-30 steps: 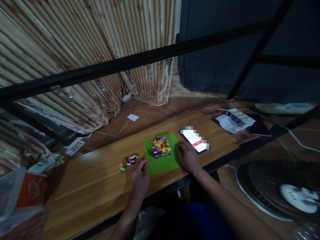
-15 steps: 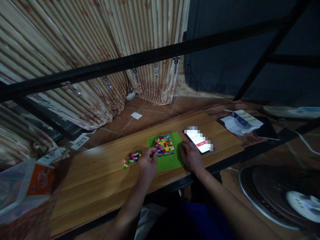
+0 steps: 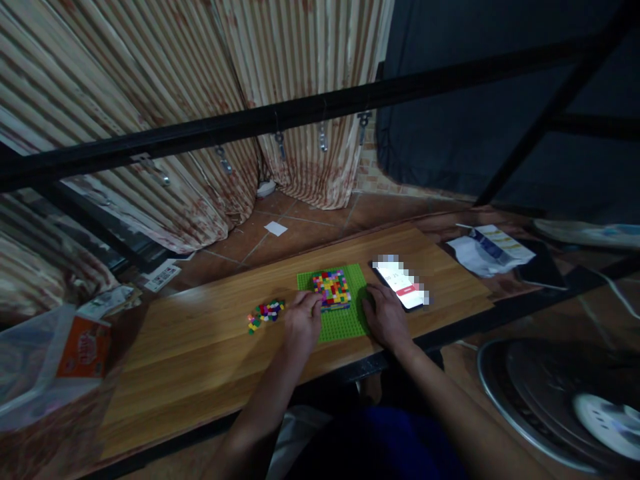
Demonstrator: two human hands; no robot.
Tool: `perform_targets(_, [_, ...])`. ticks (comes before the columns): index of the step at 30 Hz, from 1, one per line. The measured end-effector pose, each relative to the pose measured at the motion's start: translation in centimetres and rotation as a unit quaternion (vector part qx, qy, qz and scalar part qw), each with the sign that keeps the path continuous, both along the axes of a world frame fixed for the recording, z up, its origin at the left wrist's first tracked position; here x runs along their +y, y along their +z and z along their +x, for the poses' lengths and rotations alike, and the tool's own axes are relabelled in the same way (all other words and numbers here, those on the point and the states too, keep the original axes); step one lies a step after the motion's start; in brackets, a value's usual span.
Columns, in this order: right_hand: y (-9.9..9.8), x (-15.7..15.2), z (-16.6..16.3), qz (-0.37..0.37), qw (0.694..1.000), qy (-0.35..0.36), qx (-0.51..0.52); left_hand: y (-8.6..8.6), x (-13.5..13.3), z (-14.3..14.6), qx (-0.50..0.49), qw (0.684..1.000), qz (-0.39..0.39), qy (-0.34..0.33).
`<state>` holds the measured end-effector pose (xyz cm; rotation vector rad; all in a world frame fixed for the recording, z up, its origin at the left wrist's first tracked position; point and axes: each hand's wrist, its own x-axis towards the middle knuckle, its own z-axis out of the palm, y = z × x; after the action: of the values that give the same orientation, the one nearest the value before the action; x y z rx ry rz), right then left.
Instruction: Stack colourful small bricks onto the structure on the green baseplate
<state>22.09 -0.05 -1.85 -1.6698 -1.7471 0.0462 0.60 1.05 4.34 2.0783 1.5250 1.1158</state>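
Note:
A green baseplate (image 3: 345, 323) lies on the wooden table (image 3: 200, 360), with a square block of many-coloured small bricks (image 3: 331, 289) built on it. My left hand (image 3: 303, 323) is at the block's left edge, fingers pinched together against it; what they hold is too small to make out. My right hand (image 3: 385, 317) rests curled on the baseplate's right edge, just right of the block. A small heap of loose coloured bricks (image 3: 265, 313) lies on the table left of my left hand.
A lit phone (image 3: 403, 283) lies right of the baseplate. A plastic bag with an orange box (image 3: 55, 360) sits at the table's left end. Papers (image 3: 487, 250) lie far right, a fan (image 3: 565, 393) stands low right, and a black metal bar (image 3: 300, 113) crosses above.
My left hand moved from near the loose bricks rightward and forward to the block's left edge. The right hand stayed on the baseplate. The view shifted slightly.

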Motion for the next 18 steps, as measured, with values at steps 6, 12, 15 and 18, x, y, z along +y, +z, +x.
perform_targets(6, [0.08,-0.02,-0.02,0.000,1.000,0.001,-0.001,-0.05,0.09,0.55,0.016,0.999,-0.003,0.034])
perform_targets(12, [0.05,-0.04,0.05,-0.002,1.000,0.002,-0.001,-0.21,-0.30,0.52,-0.001,0.999,-0.019,0.050])
perform_targets(15, [-0.14,-0.02,0.11,-0.001,1.000,0.002,-0.001,-0.47,-0.64,0.25,-0.028,0.998,-0.029,0.053])
perform_targets(18, [-0.38,0.01,0.20,0.000,1.000,0.001,-0.001,-0.71,-0.70,-0.03,-0.073,0.993,-0.050,0.072])
